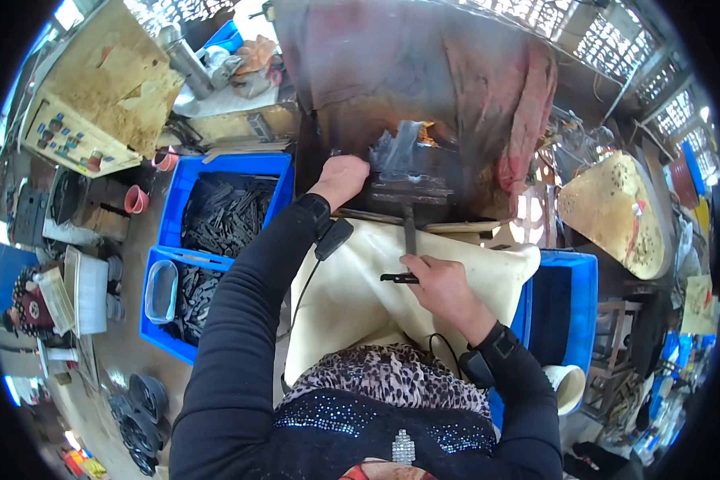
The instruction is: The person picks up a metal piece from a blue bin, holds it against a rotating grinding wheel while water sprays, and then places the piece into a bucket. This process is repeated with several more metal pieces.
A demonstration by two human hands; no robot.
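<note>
My right hand (446,290) is closed, with a slim black tool (397,278) sticking out of it to the left; its kind is unclear. Its fingers also meet the near end of a flat grey metal bar (410,228). That bar runs forward to a dark crosspiece (412,195) at the hearth's front. Farther left, my left hand (344,178) is closed by the hearth opening; what it grips, if anything, is hidden. Beyond the crosspiece, grey smoking material (400,146) sits before a small orange flame (427,134).
A cream sheet (352,264) covers my lap. Blue crates (228,164) at left contain dark flat strips (224,212); a clear tub (162,290) rests on one. Another blue crate (582,312) is at right. Reddish cloth (520,120) hangs over the hearth. A person (36,308) is far left.
</note>
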